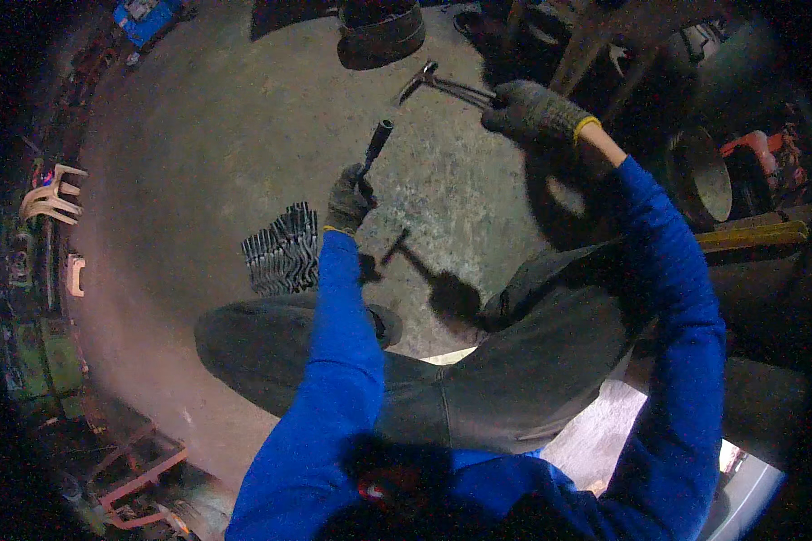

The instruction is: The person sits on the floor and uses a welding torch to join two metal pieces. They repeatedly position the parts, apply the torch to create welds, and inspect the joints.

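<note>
My left hand (349, 200), in a grey glove with a yellow cuff, is closed around a short dark rod-like metal part (381, 140). The part's thicker end points up and away from me, and its lower end is hidden in my fingers. Raised to the right, my right hand (534, 112), gloved alike, grips a hammer (460, 89) by its handle. The metal head of the hammer is apart from the rod, above and to its right. Beside my left wrist, a row of several dark bent metal rods (281, 251) lies on the floor.
My bent legs (550, 352) flank the concrete floor (198, 162). A dark round drum (381, 38) stands at the far side. Beige plastic chairs (56, 196) and a reddish metal frame (144, 487) are at left. A yellow-edged bar (753, 236) lies at right.
</note>
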